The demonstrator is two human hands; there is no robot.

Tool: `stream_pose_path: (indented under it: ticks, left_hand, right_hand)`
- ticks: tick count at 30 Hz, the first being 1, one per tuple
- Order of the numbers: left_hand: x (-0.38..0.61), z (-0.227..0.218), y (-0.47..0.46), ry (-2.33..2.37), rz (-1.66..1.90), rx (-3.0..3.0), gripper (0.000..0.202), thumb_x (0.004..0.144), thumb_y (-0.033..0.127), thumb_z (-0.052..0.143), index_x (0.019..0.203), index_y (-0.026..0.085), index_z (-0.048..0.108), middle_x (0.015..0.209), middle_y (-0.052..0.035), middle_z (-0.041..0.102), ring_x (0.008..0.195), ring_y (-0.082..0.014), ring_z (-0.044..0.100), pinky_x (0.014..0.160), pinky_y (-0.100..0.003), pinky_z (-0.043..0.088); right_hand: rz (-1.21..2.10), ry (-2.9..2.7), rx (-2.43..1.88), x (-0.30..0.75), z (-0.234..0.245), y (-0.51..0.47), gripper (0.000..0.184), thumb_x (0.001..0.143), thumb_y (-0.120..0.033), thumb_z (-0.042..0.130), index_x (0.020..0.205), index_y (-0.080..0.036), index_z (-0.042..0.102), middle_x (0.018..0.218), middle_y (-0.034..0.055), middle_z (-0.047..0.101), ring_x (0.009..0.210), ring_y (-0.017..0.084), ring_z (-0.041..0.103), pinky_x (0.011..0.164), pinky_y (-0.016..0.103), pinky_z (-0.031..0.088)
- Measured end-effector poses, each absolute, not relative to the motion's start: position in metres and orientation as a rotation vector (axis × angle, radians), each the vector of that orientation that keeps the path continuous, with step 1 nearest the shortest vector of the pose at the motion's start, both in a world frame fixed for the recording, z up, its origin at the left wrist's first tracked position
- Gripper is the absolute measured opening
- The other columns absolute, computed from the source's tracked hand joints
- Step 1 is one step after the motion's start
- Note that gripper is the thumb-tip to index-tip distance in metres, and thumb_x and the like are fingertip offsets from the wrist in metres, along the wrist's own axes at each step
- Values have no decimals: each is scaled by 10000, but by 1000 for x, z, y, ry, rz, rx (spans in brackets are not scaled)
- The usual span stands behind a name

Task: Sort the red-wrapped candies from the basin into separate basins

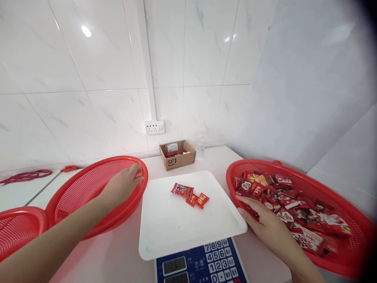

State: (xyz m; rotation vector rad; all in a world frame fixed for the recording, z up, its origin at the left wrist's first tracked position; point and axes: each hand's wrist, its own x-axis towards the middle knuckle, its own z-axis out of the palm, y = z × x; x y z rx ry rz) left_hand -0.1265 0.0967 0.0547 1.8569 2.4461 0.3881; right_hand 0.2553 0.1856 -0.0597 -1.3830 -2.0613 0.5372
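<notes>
My left hand (123, 184) reaches over the rim of a red mesh basket (88, 188) on the left, its fingers closed on a small red snack packet (139, 173). My right hand (265, 224) lies at the near rim of a second red basket (347, 251) on the right, which holds several red snack packets (294, 204); its fingers are stretched out flat and hold nothing. Between the baskets stands a scale with a white tray (176, 228), and three red packets (190, 194) lie on that tray.
The scale's blue keypad and displays (203, 263) face me at the bottom. A small cardboard box (177, 154) and a clear bottle (200, 147) stand by the tiled wall under a socket (154, 127). Another red basket (17, 228) sits far left, a red cord (26, 175) behind it.
</notes>
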Motion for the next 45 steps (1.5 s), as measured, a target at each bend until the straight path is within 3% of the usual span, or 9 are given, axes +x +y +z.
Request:
stream_pose_path:
  ticks: [4,7,12,16,20,32,37,42,45]
  left_hand:
    - [-145,41,101,2458,334,1962,344,879,380,349,1095,152,489,1122,-139,575,1061,-317,511,806,-454,437]
    - [-125,20,111,2282,308,2109,439,877,439,390,1212,166,471,1308,-111,482,1242,-273,385,998,-429,346]
    - [-59,-10,136,1800,255,2299,675,832,622,370,1369,215,330,1491,-112,241,1381,-290,136,1090,-456,218]
    - [-23,-19,157,1558,189,2558,640,810,665,357,1320,281,399,1380,-118,404,1291,-317,331,1029,-517,270]
    - [-16,-21,174,1579,134,2720,421,887,524,333,1130,258,552,1065,-86,566,989,-252,545,838,-409,431]
    - [-21,-17,181,1871,124,2492,355,950,294,206,1005,158,530,948,-114,568,843,-234,602,703,-349,464]
    - [-1,-14,182,1747,93,2486,319,932,317,269,1079,202,528,973,-87,574,843,-228,609,681,-332,466]
    - [16,-10,181,1675,28,2466,439,876,528,332,1198,270,483,1020,-93,548,876,-276,601,645,-355,462]
    - [17,-4,180,1677,-30,2445,380,885,467,336,1154,271,521,996,-95,537,872,-281,599,632,-354,457]
  right_hand:
    - [513,-2062,-1368,255,-63,186,455,835,-502,437,1159,-215,575,1243,77,579,1160,252,513,999,440,397]
    - [504,-2061,-1372,254,-63,187,453,834,-501,437,1154,-213,578,1240,82,580,1157,254,515,994,438,401]
    - [507,-2075,-1376,254,-60,186,454,836,-500,433,1161,-215,571,1257,82,567,1169,251,506,1001,433,394]
    - [510,-2094,-1394,253,-58,184,457,843,-498,426,1170,-211,566,1263,83,564,1174,248,501,1003,439,392]
    - [489,-2105,-1397,253,-57,184,444,843,-497,419,1151,-223,584,1251,69,576,1167,246,512,999,437,401]
    - [475,-2130,-1413,252,-56,182,451,853,-495,406,1174,-220,564,1265,66,562,1177,240,499,996,430,403]
    - [473,-2132,-1423,251,-56,182,441,859,-488,407,1177,-225,562,1278,71,551,1186,243,489,990,436,403]
    - [462,-2145,-1412,252,-58,181,430,866,-482,401,1174,-229,560,1281,64,545,1191,233,483,1002,419,392]
    - [442,-2145,-1405,253,-60,182,419,864,-477,410,1178,-241,556,1278,64,548,1187,237,489,998,423,397]
